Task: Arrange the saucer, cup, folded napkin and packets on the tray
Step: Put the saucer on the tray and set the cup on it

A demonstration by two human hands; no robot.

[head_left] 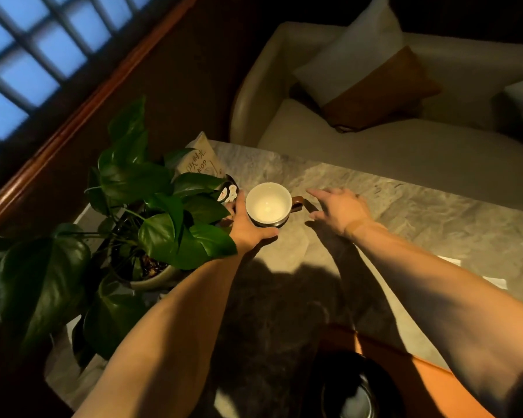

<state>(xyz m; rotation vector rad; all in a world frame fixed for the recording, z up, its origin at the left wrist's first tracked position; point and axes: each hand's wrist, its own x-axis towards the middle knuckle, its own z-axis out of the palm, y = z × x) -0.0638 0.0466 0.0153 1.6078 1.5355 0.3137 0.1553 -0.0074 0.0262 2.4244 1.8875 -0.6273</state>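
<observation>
While the left hand [248, 224] curls around the near left side of the cup [267, 204], thumb under the near rim and fingers wrapped behind its left wall, the right hand [340, 211] hovers just beside the cup at its three o'clock, fingers released and spread, holding nothing. The cup, white inside and dark outside, stands upright on the marble table [405, 212], with its brown handle [297, 202] pointing to three o'clock toward the right hand. At the cup's nine o'clock a small dark patterned object [228, 191] sits just beside the left hand's fingers; what it is cannot be told. A leafy potted plant [151, 212] fills the table's left part at eight o'clock from the cup, and a pale printed card [201, 159] stands behind its leaves at eleven o'clock. At five o'clock, near the bottom edge, an orange tray [420, 375] carries a dark round saucer [344, 387], partly in shadow. A cream sofa [375, 140] with a white and brown cushion [363, 76] lies beyond the table at one o'clock.
</observation>
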